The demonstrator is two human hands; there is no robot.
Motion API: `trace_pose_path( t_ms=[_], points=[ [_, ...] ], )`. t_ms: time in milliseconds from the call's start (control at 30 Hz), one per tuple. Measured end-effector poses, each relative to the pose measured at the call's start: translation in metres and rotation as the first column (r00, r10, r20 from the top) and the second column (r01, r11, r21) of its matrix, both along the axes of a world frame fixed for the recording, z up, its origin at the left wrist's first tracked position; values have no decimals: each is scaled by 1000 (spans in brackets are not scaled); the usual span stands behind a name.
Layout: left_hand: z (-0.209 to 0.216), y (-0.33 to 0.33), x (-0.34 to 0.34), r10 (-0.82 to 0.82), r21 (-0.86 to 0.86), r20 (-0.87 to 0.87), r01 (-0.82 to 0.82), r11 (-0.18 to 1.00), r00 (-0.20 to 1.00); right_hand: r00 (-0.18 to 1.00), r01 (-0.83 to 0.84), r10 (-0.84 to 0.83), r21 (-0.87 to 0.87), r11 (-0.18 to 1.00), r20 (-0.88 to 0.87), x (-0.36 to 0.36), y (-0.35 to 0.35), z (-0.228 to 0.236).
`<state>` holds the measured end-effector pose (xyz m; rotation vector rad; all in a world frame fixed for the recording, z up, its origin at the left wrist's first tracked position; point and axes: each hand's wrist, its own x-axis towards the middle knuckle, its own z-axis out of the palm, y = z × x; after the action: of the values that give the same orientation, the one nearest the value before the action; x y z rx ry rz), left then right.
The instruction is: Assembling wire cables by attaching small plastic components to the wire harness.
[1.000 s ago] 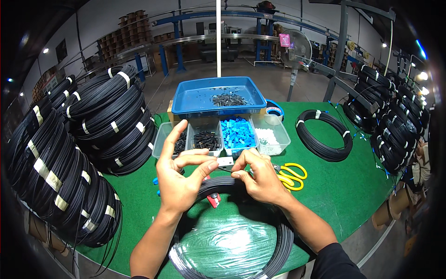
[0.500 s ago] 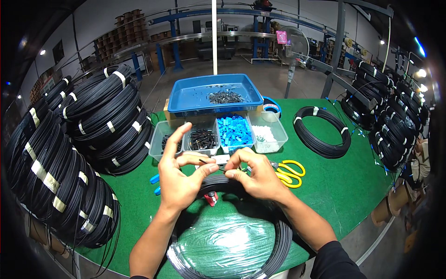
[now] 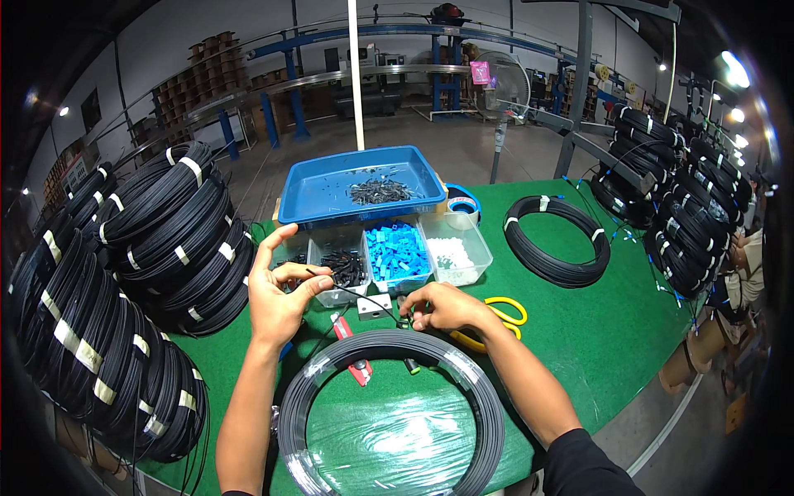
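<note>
Pinched between the thumb and finger of my left hand (image 3: 279, 298) is a thin black cable (image 3: 351, 291), with its short end poking up and my index finger raised. The cable slants down to my right hand (image 3: 447, 307), whose fingers are curled together; what they grip is hidden. Just by those fingertips is a tool with a black and green handle (image 3: 411, 364), partly under the black cable coil (image 3: 490, 413) lying before me. A red hand tool (image 3: 359, 370) also lies partly beneath this coil. Beyond it sits a small pale block (image 3: 375, 307). Yellow-handled scissors (image 3: 506, 301) rest behind my right hand.
Clear bins hold black parts (image 3: 346, 269), blue parts (image 3: 399, 250) and white parts (image 3: 449, 250). A blue tray (image 3: 310, 183) with black scraps stands behind them. Stacked cable coils (image 3: 116, 364) crowd the left; another coil (image 3: 597, 261) lies at right on the green table.
My hands have moved apart from their close position, drawing into view a longer stretch of cable. My right hand is lower, by the green-handled tool. The view has shifted, and the coil shows more fully.
</note>
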<state>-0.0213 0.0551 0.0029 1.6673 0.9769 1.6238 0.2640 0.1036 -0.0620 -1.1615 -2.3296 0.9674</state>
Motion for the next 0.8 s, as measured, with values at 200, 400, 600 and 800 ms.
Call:
trace_pose_path(
  t_ms=[200,400,600,800],
  points=[
    [-4,17,-4,13,11,11,-13,1000,1000,967,-187,197,-72,980,161,-16,19,1],
    [-13,30,-12,-67,25,126,64,998,990,966,-210,221,-93,973,137,-18,20,2],
    [-19,32,-18,-97,30,171,94,995,980,982,-142,156,-123,982,111,-19,15,5],
    [-14,26,-15,-84,90,134,72,993,987,973,-154,180,-174,973,147,-18,10,14]
  ],
)
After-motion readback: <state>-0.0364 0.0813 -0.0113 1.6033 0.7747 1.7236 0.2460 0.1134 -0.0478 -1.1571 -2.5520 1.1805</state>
